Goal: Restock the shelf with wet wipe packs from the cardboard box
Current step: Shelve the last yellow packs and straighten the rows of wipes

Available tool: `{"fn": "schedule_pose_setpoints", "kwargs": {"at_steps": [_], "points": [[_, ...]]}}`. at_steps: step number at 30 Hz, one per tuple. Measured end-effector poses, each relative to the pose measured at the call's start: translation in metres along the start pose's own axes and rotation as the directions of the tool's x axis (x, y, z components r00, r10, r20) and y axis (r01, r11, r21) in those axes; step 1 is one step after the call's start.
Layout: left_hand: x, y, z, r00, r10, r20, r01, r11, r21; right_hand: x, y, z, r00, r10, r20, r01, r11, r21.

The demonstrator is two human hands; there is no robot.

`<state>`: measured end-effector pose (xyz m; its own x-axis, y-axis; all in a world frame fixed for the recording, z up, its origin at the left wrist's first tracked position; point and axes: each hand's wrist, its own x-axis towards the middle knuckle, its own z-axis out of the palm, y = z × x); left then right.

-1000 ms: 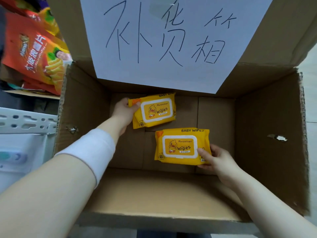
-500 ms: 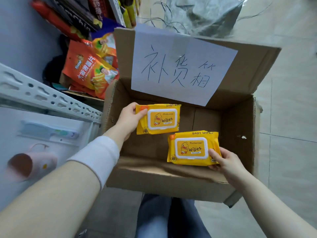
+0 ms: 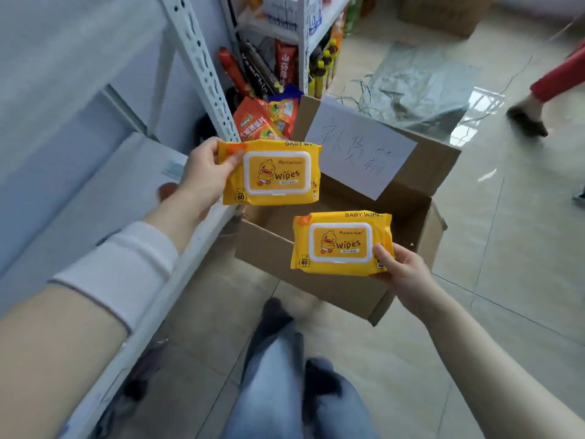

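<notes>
My left hand [image 3: 202, 179] grips one yellow wet wipe pack [image 3: 275, 172] by its left edge, held in the air beside the white shelf [image 3: 110, 198]. My right hand [image 3: 402, 270] pinches a second yellow wet wipe pack [image 3: 340, 243] at its lower right corner, above the near wall of the open cardboard box [image 3: 304, 280]. Both packs face up, with a duck picture and the word Wipes. A white paper sign [image 3: 361, 150] with handwriting is stuck on the box's raised back flap. The inside of the box is mostly hidden by the packs.
White metal shelf uprights [image 3: 202, 68] rise at the left, with orange snack bags [image 3: 259, 125] and bottles behind them. Crumpled plastic sheet [image 3: 421, 90] lies on the tiled floor behind the box. Another person's leg and shoe [image 3: 531, 118] is at the far right. My own legs [image 3: 285, 375] are below.
Both hands have lifted their packs up out of the box. The view has pulled back and upward, so the box now looks small and the shelf and floor show.
</notes>
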<state>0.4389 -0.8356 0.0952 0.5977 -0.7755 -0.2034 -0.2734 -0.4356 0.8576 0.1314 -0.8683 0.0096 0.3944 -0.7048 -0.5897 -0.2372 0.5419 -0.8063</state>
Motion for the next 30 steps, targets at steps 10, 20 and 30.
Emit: {"fn": "schedule_pose_setpoints", "kwargs": {"at_steps": [10,20,30], "points": [[-0.135,0.043,-0.179,0.945,-0.018,-0.327,-0.007,0.997,-0.075,-0.109,-0.074,0.088,0.954,-0.121,0.273,0.158,0.980,-0.119],[-0.215,0.007,-0.355,0.784,-0.056,-0.619,-0.047,0.988,-0.149,-0.125,-0.150,0.243,0.825,-0.227,0.518,0.300,0.952,-0.061],[-0.175,-0.020,-0.417,0.653,-0.126,-0.747,-0.048,0.977,-0.206,-0.052,-0.255,0.338,0.708,-0.277,0.649,0.422,0.904,-0.074]]}}
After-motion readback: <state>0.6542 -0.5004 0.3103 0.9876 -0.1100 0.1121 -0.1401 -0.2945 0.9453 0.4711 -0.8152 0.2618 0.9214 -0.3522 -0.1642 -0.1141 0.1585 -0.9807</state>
